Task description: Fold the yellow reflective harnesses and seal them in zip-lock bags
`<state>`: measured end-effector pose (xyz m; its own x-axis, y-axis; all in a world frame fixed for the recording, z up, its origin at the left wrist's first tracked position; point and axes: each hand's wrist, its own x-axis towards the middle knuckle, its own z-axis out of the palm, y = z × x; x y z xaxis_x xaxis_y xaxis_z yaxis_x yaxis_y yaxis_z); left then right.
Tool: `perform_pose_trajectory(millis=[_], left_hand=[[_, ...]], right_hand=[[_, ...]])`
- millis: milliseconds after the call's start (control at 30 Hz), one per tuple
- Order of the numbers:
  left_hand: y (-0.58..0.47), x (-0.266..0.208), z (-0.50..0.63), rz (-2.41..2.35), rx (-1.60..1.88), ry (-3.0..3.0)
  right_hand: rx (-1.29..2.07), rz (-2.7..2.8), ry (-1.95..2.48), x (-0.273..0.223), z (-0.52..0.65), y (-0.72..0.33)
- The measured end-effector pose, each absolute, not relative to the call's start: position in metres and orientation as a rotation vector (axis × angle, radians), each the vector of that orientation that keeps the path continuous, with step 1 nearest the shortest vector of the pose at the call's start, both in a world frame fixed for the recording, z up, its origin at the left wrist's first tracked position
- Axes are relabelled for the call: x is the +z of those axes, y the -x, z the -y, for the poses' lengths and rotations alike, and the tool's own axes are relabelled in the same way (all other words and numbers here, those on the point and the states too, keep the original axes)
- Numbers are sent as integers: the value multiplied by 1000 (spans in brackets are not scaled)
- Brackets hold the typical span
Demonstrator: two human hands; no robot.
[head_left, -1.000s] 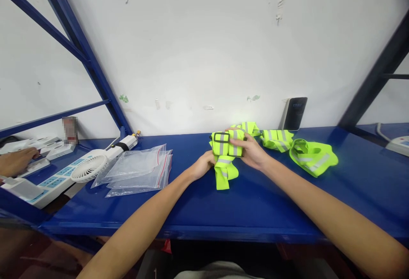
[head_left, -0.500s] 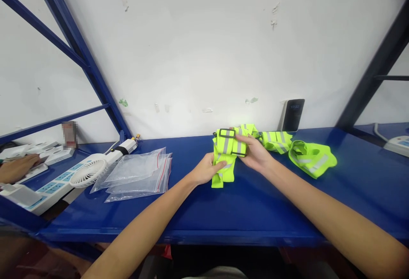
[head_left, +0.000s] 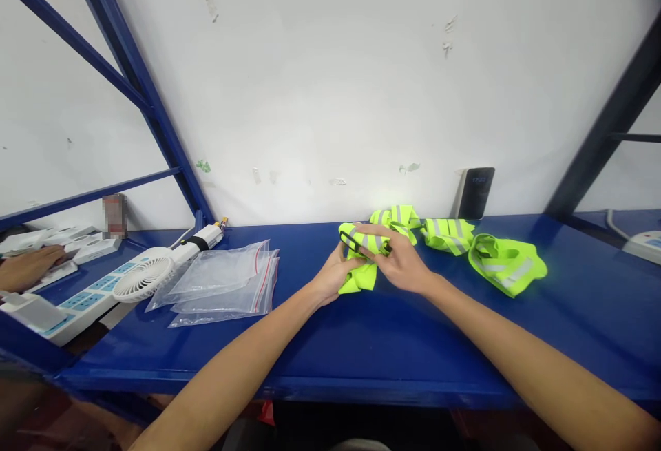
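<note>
1. Head view, the setting: a glossy blue surface (head_left: 438,341) runs along a scuffed white wall (head_left: 330,79), flanked by a blue metal frame (head_left: 139,86) at left and a dark post (head_left: 604,100) at right.

2. Head view, the hands: one fluorescent yellow bundle (head_left: 365,277) with silver stripes and a black buckle (head_left: 351,239) is held between two hands above the middle of the surface. The left hand (head_left: 330,275) pinches it from below, thumb across the front; the right hand (head_left: 403,261) grips its upper side, fingers bent over the fabric beside the buckle.

3. Head view, the count at right: three more yellow items rest there, a loose heap (head_left: 395,217) by the wall, a striped roll (head_left: 448,234) beside it and a folded piece (head_left: 509,265) farther right. One phone (head_left: 476,193) leans on the wall.

4. Head view, the count at left: at least two clear red-edged bags (head_left: 222,279) overlap, the exact number unclear. Near them are one white fan (head_left: 143,279), one power strip (head_left: 98,296) and several white boxes (head_left: 96,248), with one co-worker's hand (head_left: 31,268) at the edge.
</note>
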<state>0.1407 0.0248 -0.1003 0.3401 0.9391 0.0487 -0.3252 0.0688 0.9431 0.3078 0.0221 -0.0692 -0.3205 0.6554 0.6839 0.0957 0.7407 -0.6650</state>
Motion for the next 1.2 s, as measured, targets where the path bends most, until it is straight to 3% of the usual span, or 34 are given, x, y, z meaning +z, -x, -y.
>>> perform_pose_trajectory(millis=[200,500,800,1000,1200], left_hand=[[-140,-104,-30,-672,1137,-1050],[-118,-93,-31,-485,869,-766],[-118,-103,-37,-624,903,-852],[-120,-103,-35,-660,965,-898],[-115,-94,-33,-611,754,-1028]], right_hand=[[440,2059,570,-75,-29,-315],[587,2222,654,-68,-21,-320],[468,2420,765,-70,-19,-318],[369,2353,637,-81,-30,-318],[367,2238,593,-76,-28,-316]])
